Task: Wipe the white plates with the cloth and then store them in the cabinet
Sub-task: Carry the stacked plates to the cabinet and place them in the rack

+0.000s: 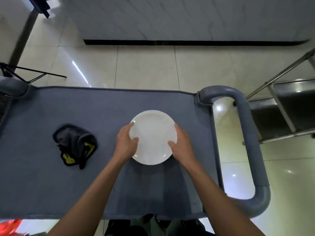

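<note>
White plate [154,133]: round, plain, glossy, no maker's mark, label or writing legible on the visible face; lies face up and level on the grey top of the cart [85,108], right of centre. Being round, it has no long axis and no evident heading. Left hand [127,142]: grasps the plate's left rim, thumb curled onto the upper face, fingers along the outer edge. Right hand [181,144]: grasps the right rim in mirror fashion, thumb on the upper face, fingers wrapped at the edge. Whether the plate is lifted clear of the cart top or touching it cannot be told. Both forearms bare, entering from the lower edge. Cloth [75,145]: dark grey with yellow patches showing in its folds, crumpled in a heap on the cart top, well apart from the plate on its left; no readable tag. Cart handle [245,133]: thick grey tubular loop at the right end of the cart. Metal rack [279,106]: stainless shelving, standing on the floor beyond the handle at far right. Floor [144,65]: pale glossy tiles. Red item [10,227]: blurred, lower left corner, not identifiable.
</note>
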The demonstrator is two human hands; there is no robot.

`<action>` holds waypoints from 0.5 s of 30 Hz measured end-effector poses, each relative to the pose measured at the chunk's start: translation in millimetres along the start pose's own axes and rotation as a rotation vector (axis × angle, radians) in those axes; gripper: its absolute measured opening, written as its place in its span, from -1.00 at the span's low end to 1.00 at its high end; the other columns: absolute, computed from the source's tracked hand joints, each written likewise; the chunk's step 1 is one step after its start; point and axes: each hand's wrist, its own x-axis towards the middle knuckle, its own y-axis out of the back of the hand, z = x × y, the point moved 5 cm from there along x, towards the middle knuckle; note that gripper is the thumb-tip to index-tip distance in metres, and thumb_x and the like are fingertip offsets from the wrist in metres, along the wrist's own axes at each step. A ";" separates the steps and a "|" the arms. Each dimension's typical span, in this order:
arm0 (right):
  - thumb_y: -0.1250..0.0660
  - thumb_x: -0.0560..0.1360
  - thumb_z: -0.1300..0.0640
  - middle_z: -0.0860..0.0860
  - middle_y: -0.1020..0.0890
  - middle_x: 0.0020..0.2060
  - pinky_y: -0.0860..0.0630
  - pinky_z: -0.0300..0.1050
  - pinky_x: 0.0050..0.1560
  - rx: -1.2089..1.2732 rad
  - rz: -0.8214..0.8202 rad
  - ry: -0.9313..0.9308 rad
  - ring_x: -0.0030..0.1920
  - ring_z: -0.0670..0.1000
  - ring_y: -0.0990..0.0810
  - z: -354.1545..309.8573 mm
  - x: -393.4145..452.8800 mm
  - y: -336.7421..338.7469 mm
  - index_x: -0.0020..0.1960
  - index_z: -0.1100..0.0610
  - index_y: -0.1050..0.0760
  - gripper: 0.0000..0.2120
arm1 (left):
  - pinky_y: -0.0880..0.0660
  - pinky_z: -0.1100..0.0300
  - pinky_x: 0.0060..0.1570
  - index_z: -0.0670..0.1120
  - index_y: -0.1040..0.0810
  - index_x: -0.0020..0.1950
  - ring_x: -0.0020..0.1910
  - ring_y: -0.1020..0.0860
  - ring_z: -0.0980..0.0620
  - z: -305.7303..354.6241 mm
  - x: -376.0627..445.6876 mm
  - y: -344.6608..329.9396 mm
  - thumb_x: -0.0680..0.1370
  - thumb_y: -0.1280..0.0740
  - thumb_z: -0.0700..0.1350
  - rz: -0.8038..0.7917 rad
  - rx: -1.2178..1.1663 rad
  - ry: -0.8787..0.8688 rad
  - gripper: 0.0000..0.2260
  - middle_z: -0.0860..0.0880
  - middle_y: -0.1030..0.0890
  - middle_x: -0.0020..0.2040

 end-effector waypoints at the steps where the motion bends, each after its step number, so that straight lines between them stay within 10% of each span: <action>1: -0.34 0.51 0.28 0.07 -0.34 0.49 -0.25 -0.09 0.45 0.006 0.011 -0.014 0.46 0.09 -0.30 1.6 0.9 -1.2 0.59 0.10 -0.16 -0.29 | -0.37 -0.03 0.40 0.04 -0.36 0.52 0.43 -0.36 -0.06 0.5 2.4 -0.9 0.54 -0.35 -0.27 -0.001 0.003 -0.012 -0.44 -0.02 -0.37 0.48; 9: -0.35 0.54 0.29 0.06 -0.34 0.46 -0.20 -0.23 0.34 0.084 0.071 -0.083 0.44 0.05 -0.32 4.0 8.4 -4.8 0.59 0.08 -0.17 -0.32 | -0.35 0.06 0.35 0.09 -0.29 0.57 0.41 -0.39 -0.07 6.6 20.8 -2.2 0.53 -0.34 -0.27 0.012 0.021 -0.062 -0.36 -0.04 -0.41 0.45; 15: -0.37 0.52 0.22 0.07 -0.37 0.43 -0.33 0.03 0.44 0.164 0.097 -0.219 0.44 0.10 -0.36 4.0 9.7 -2.0 0.54 0.13 -0.26 -0.37 | -0.39 0.07 0.22 0.18 -0.27 0.56 0.20 -0.37 0.05 9.7 15.0 -4.7 0.54 -0.30 -0.26 0.014 0.010 -0.072 -0.35 0.08 -0.34 0.33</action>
